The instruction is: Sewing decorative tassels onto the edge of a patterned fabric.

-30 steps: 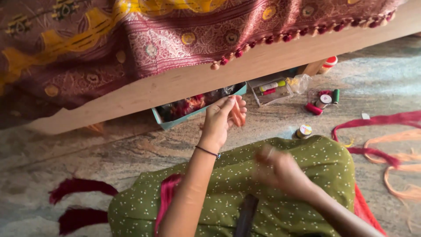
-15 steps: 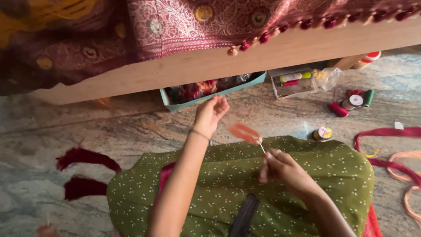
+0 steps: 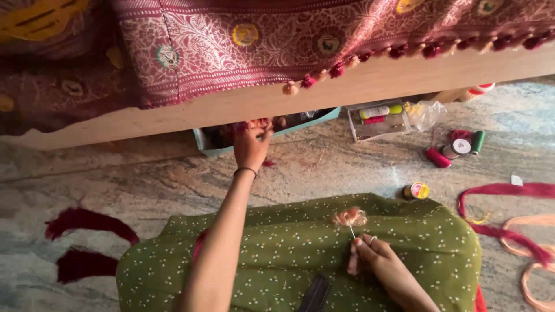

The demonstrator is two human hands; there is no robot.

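Left hand (image 3: 250,145) has reached further into the teal box (image 3: 203,144) at 12 o'clock, fingering tassels. Right hand (image 3: 376,254) pinches a needle (image 3: 351,230) carrying a fluffy peach tassel (image 3: 349,216) over the lap; light, soft stuff, probably best held at its knot.

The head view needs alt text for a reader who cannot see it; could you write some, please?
Left hand reaches into a teal box under a wooden ledge, while the right hand holds a needle with a peach tassel over a green dotted cloth.

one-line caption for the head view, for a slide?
Left hand reaches into a teal box under the wooden edge; right hand holds a needle with a peach tassel over green dotted fabric.
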